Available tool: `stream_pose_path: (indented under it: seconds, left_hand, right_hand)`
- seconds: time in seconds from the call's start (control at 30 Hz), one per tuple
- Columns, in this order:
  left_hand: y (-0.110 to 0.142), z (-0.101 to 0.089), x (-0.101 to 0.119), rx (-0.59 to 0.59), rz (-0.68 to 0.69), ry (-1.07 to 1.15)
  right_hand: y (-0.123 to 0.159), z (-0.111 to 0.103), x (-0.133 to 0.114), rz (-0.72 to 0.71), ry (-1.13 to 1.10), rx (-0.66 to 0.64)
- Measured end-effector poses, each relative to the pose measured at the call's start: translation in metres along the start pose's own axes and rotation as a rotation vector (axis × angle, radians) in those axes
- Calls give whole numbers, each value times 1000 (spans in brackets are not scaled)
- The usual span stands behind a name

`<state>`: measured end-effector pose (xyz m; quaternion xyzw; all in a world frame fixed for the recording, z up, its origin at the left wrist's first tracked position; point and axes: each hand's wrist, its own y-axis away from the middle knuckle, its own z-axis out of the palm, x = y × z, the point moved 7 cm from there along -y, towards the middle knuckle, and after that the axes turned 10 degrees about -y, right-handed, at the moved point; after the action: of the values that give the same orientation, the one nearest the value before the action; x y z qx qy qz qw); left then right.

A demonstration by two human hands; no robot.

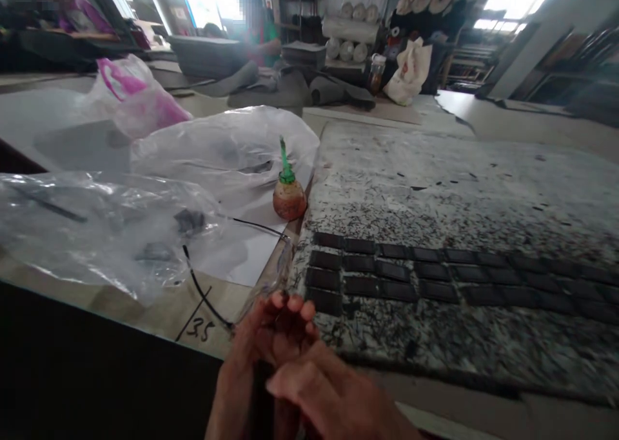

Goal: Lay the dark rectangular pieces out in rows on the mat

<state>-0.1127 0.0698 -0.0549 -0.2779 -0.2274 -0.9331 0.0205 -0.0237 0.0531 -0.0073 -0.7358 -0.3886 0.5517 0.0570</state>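
My left hand is raised at the table's front edge, palm turned up and fingers curled in. A small dark spot shows at one fingertip; I cannot make out what lies in the palm. My right hand is bent close against it, its fingers drawn together over the left palm, and what they pinch is hidden. Just beyond the hands, rows of small dark rectangular pieces lie on a stained pale board. A round reddish glue bottle with a green nozzle stands at the board's left edge.
Clear plastic bags spread over white paper on the left. Thin black strips lie near a handwritten "35". Behind are a pink-and-white bag, grey sheets, a jar, fabric rolls and a person in green.
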Motion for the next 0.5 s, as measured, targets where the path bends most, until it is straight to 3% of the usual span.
stream_pose_path:
  seconds: [0.07,0.13,0.27,0.4,0.5]
  left_hand:
    - [-3,4,-1,2,-18,-34]
    - [-1,10,-4,-6,-16,-24]
    - [10,3,0,173,150,-85]
    - [22,-5,13,229,332,-276]
    - [31,-3,24,212,464,-604]
  right_hand:
    - [5,14,6,70,31,-22]
    - [3,12,8,94,3,-27]
    - [-9,-30,9,147,-153,-49]
    - [1,-82,41,545,-22,48]
    - [9,-98,52,689,39,119]
